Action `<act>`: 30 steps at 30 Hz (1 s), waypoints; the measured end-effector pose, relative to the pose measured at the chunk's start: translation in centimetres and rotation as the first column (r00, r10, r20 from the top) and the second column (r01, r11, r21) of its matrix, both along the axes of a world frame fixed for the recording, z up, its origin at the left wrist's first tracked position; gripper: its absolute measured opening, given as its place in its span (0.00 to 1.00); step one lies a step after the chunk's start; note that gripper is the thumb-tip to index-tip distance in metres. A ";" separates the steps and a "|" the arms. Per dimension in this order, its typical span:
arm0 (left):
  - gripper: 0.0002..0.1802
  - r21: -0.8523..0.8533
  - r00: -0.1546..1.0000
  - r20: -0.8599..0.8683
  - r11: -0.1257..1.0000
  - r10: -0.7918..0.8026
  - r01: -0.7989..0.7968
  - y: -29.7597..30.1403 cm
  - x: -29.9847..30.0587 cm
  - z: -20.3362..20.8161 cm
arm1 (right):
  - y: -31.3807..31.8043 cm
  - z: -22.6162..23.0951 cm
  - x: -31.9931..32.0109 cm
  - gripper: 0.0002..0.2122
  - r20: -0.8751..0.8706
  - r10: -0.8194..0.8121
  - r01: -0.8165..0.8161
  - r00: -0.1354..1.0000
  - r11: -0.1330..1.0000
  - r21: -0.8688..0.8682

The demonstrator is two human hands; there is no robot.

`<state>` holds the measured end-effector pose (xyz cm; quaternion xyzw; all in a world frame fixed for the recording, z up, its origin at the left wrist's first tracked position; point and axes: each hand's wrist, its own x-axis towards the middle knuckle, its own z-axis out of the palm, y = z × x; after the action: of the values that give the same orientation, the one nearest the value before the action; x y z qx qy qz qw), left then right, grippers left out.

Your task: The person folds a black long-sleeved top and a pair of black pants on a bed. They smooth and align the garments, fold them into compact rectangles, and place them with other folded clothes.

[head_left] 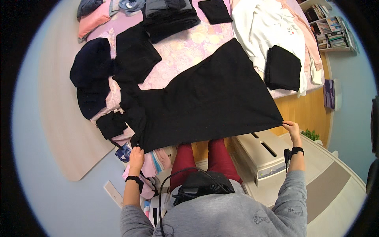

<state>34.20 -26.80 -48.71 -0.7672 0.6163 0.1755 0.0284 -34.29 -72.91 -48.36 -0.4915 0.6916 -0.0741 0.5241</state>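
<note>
Bedding (173,59) backs black garment (209,98), ends apparently in fingers (287,124).

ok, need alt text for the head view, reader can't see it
A large black garment is held outstretched by its near edge over a pink floral cover, a person's left grip and right grip at opposite ends. A folded black bundle lies on a white top at the right; more dark clothes lie at the left and far side.

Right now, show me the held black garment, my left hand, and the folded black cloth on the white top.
Held black garment (209,98), head view: wide middle.
Left hand (137,157), head view: back of hand.
Folded black cloth (283,68), head view: upper face.
</note>
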 end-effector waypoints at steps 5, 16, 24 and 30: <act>0.05 0.040 1.000 -0.024 0.999 -0.007 0.008 -1.0 -0.4 -0.6 | -1.1 -0.6 -0.3 0.08 -0.121 0.068 -0.070 0.990 0.998 -0.009; 0.12 -0.030 0.991 0.056 0.993 0.118 -0.116 -8.3 5.4 -2.5 | -17.7 -1.6 15.0 0.08 -0.305 0.391 -0.462 0.868 0.861 -0.213; 0.08 -0.035 0.967 0.069 0.970 0.244 -0.242 -11.1 7.8 -5.4 | -26.5 -7.4 29.2 0.09 -0.325 0.508 -0.603 0.798 0.693 -0.396; 0.09 0.063 0.941 0.085 0.940 0.328 -0.334 -10.8 8.3 -6.8 | -31.2 -12.7 36.0 0.09 -0.225 0.567 -0.609 0.792 0.715 -0.344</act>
<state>42.46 -37.57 -55.51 -0.8642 0.4698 0.1730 0.0504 1.68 -104.11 -61.03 -0.7849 0.4951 -0.0172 0.3722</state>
